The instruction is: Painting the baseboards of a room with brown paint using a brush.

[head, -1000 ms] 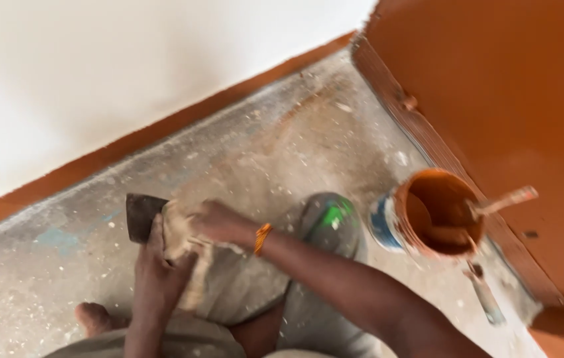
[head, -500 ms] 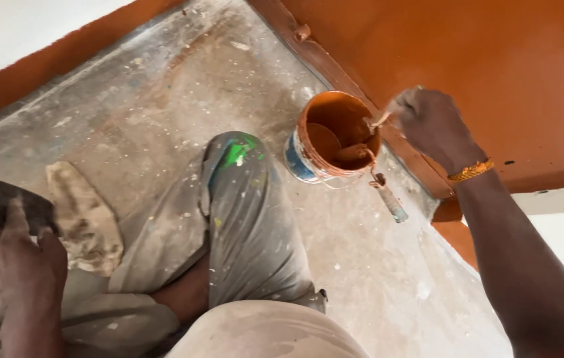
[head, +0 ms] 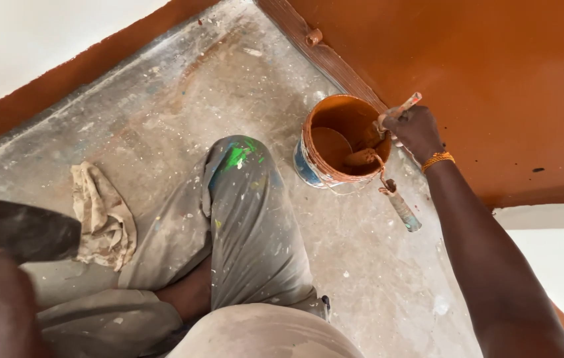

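Paint bucket [head: 335, 149] stands on the floor beside the orange wall. Round; orange inside. Its outer label is blue and white.

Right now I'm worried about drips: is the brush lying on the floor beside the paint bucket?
No, the right hand holds the brush with its head inside the orange paint bucket.

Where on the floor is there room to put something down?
There is bare floor between the orange skirting band, the rag and the bent knee. Another free patch lies below the roller handle, between leg and right arm. It is crowded around the paint bucket, where the right hand holds a brush.
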